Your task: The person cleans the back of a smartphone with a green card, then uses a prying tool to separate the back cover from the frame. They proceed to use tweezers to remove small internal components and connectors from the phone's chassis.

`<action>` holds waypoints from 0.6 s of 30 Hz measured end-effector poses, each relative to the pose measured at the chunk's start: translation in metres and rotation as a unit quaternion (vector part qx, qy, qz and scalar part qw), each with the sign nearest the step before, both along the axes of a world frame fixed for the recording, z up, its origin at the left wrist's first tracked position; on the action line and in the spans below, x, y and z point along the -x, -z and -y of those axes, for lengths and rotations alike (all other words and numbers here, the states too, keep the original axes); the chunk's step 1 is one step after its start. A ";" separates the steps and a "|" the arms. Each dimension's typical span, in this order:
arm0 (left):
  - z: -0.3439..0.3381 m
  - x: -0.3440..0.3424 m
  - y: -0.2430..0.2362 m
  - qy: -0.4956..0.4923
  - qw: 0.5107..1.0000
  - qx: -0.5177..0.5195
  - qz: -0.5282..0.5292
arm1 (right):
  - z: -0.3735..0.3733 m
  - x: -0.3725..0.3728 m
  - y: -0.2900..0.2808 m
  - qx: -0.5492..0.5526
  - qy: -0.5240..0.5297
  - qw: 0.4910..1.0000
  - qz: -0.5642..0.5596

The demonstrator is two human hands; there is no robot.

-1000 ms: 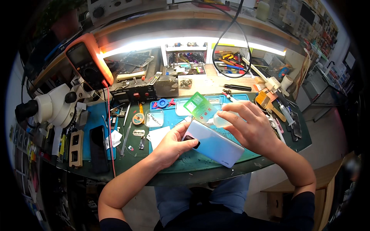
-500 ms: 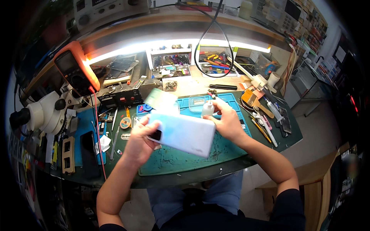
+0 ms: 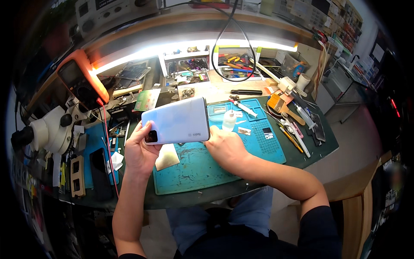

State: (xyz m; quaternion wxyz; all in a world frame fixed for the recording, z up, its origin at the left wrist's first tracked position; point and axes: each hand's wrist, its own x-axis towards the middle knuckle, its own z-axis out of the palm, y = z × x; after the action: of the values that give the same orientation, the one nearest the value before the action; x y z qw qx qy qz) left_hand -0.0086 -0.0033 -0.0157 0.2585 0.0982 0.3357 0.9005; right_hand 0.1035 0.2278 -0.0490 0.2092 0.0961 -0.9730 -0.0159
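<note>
A smartphone point(image 3: 174, 121) with a shiny pale blue-violet back is raised over the bench, its back toward me and its dark camera block at the lower left. My left hand point(image 3: 143, 144) grips its left end, thumb on the back. At the lower right corner, the curled fingers of my right hand point(image 3: 226, 146) close on the phone's edge; their tips are partly hidden. Just beyond that hand a small white dropper bottle point(image 3: 229, 121) stands upright on the blue-green work mat point(image 3: 189, 172). A pale cream sheet point(image 3: 167, 158) lies on the mat under the phone.
A syringe point(image 3: 245, 108) lies on the mat's far part. Tweezers and brushes point(image 3: 293, 138) are to the right. On the left are a microscope point(image 3: 47, 134), a dark phone point(image 3: 100, 172) and an orange multimeter point(image 3: 82, 80). A black cable loop point(image 3: 233, 43) hangs above.
My right hand has let go of the bottle, which now stands on the mat, and has come to the phone's right end. The phone has moved up and left and levelled out.
</note>
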 end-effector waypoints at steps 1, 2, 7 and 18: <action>-0.001 -0.001 0.001 0.001 1.000 0.000 -0.003 | -0.001 0.000 0.000 -0.018 -0.011 1.000 -0.009; -0.003 -0.001 0.002 0.002 1.000 0.007 -0.002 | 0.000 -0.006 -0.002 0.000 0.000 1.000 0.006; -0.009 -0.009 0.000 0.062 0.997 0.037 -0.034 | -0.013 -0.068 -0.020 0.030 0.049 0.998 0.029; -0.032 -0.049 0.025 0.239 0.945 0.209 -0.073 | -0.091 -0.084 -0.048 0.288 0.109 0.951 0.022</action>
State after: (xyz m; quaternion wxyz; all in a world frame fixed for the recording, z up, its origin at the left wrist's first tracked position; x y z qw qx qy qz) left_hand 0.0400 0.0285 -0.0404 0.4555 0.1852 0.5011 0.7121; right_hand 0.1874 0.3185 -0.0009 0.2038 -0.0747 -0.9451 0.2442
